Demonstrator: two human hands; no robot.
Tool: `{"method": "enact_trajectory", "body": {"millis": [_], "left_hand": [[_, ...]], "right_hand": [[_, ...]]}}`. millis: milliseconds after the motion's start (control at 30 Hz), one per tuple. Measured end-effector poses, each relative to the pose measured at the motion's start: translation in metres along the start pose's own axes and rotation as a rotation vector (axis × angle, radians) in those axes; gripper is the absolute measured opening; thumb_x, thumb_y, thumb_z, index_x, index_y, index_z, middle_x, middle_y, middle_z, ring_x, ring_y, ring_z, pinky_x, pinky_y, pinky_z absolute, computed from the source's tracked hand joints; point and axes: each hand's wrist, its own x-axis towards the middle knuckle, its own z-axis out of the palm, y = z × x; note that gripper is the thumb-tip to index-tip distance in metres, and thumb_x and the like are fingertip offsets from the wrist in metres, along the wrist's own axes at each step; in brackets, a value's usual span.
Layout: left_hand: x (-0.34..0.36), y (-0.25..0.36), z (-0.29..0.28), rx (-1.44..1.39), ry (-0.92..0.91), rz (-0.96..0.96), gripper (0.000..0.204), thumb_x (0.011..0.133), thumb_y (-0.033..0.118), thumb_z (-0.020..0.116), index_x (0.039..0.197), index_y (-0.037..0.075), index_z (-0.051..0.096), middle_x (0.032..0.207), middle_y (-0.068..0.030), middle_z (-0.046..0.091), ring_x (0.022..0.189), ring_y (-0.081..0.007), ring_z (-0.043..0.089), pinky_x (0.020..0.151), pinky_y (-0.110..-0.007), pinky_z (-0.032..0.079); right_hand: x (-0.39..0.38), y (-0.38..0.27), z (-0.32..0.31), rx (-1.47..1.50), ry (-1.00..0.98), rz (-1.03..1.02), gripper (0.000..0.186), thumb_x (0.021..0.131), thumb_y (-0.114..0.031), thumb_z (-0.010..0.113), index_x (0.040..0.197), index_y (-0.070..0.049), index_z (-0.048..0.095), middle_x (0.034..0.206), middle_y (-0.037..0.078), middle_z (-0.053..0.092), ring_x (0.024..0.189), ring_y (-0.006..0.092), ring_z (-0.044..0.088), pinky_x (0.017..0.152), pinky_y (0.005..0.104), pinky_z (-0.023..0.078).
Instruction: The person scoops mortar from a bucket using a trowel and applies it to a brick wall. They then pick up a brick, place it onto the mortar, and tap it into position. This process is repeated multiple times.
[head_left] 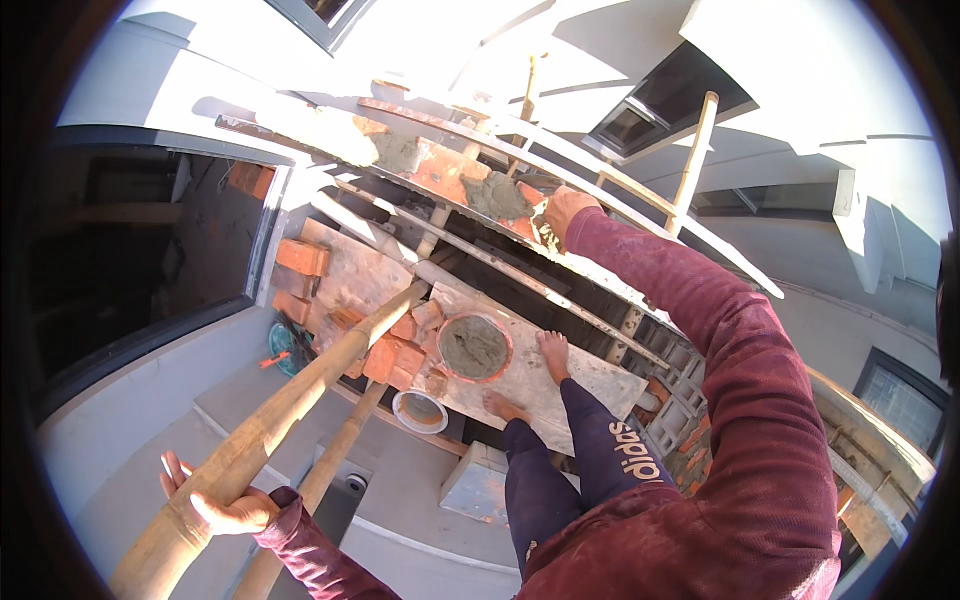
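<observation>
L hand (pixel 240 510) is gripping pole (pixel 305 402); R hand (pixel 573 212) is curling by bricks (pixel 442 167), can't tell on what. Mortar (pixel 496 197) is covering some; others showing bare, so prob. more waiting.

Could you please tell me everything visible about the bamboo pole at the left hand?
The bamboo pole is thick, tan and round, with node rings. It slants from the picture's lower left up to the right, crossing in front of bricks; whether it touches them is unclear. The left hand wraps partway around its lower stretch.
</observation>
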Motion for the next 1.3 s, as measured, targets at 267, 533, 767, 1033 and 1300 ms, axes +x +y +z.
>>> {"method": "enact_trajectory", "body": {"millis": [267, 533, 767, 1033, 1300], "left_hand": [[0.003, 0.014, 0.001, -0.056, 0.094, -0.082, 0.062, 0.092, 0.034, 0.056, 0.128, -0.015, 0.047, 0.13, -0.0286, 0.056, 0.128, -0.0363, 0.051, 0.112, -0.047, 0.036], [-0.001, 0.01, 0.01, 0.001, 0.024, -0.086, 0.063, 0.096, 0.037, 0.049, 0.13, -0.015, 0.045, 0.131, -0.0298, 0.054, 0.13, -0.0375, 0.049, 0.114, -0.05, 0.034], [0.001, 0.019, 0.006, 0.065, 0.006, -0.1, 0.058, 0.096, 0.041, 0.049, 0.117, -0.012, 0.06, 0.136, -0.0237, 0.052, 0.13, -0.0334, 0.05, 0.113, -0.048, 0.035], [0.004, 0.017, -0.016, 0.223, -0.099, -0.083, 0.056, 0.099, 0.043, 0.042, 0.124, -0.004, 0.056, 0.137, -0.0204, 0.053, 0.13, -0.0276, 0.046, 0.109, -0.043, 0.034], [0.005, 0.011, -0.017, 0.27, -0.123, -0.201, 0.067, 0.1, 0.055, 0.035, 0.137, 0.001, 0.05, 0.134, -0.0119, 0.058, 0.13, -0.0258, 0.044, 0.113, -0.044, 0.034]], "right_hand": [[-0.151, -0.017, -0.021, 0.613, 0.265, -0.016, 0.019, 0.087, -0.012, 0.054, 0.097, 0.003, 0.048, 0.086, 0.025, 0.062, 0.077, 0.0393, 0.066, 0.063, 0.0482, 0.052], [-0.01, -0.151, 0.116, 1.038, 0.272, 0.27, 0.03, 0.09, -0.018, 0.06, 0.105, 0.0, 0.041, 0.106, 0.03, 0.06, 0.09, 0.0488, 0.063, 0.078, 0.0547, 0.051], [-0.048, -0.114, 0.141, 1.144, 0.26, 0.342, 0.03, 0.092, -0.02, 0.059, 0.109, 0.0, 0.045, 0.114, 0.027, 0.059, 0.096, 0.0475, 0.063, 0.082, 0.0532, 0.052], [-0.106, -0.124, 0.151, 1.243, 0.282, 0.232, 0.025, 0.09, -0.018, 0.056, 0.105, -0.001, 0.046, 0.106, 0.026, 0.061, 0.089, 0.0433, 0.064, 0.073, 0.0529, 0.052], [-0.038, -0.146, 0.119, 1.663, 0.393, 0.215, 0.028, 0.095, -0.023, 0.05, 0.101, 0.004, 0.045, 0.095, 0.033, 0.06, 0.091, 0.0498, 0.059, 0.081, 0.0531, 0.046]]}}
